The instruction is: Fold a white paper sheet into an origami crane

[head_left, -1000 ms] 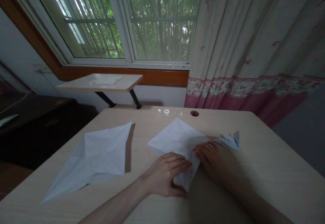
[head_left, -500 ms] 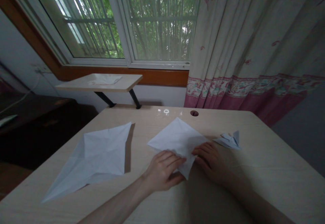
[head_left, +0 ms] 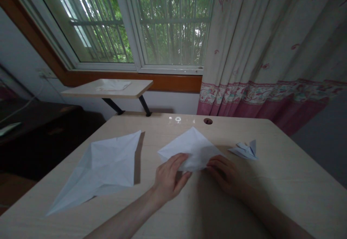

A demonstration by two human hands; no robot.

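Note:
A white sheet of paper [head_left: 193, 147] lies in the middle of the table, its near corner folded under or over so that the near edge runs straight. My left hand [head_left: 171, 176] grips that edge on the left, fingers on top and thumb below. At the right end of the same edge, my right hand [head_left: 223, 170] has its fingers closed on the paper. Just beyond my right hand sits a small folded paper figure [head_left: 245, 150] with a raised point. To the left rests a larger creased white sheet [head_left: 111, 165], untouched by either hand.
The pale wooden table [head_left: 151, 210] has a round cable hole [head_left: 208, 121] near its far edge. A raised shelf [head_left: 138, 91] at the back left carries crumpled white paper [head_left: 115, 85]. A patterned curtain [head_left: 244, 51] hangs beside the barred window [head_left: 173, 22].
The paper's near corner, which pointed toward me, has been folded away, leaving a straight near edge. My left hand has moved slightly up and left; my right hand stays nearly in place.

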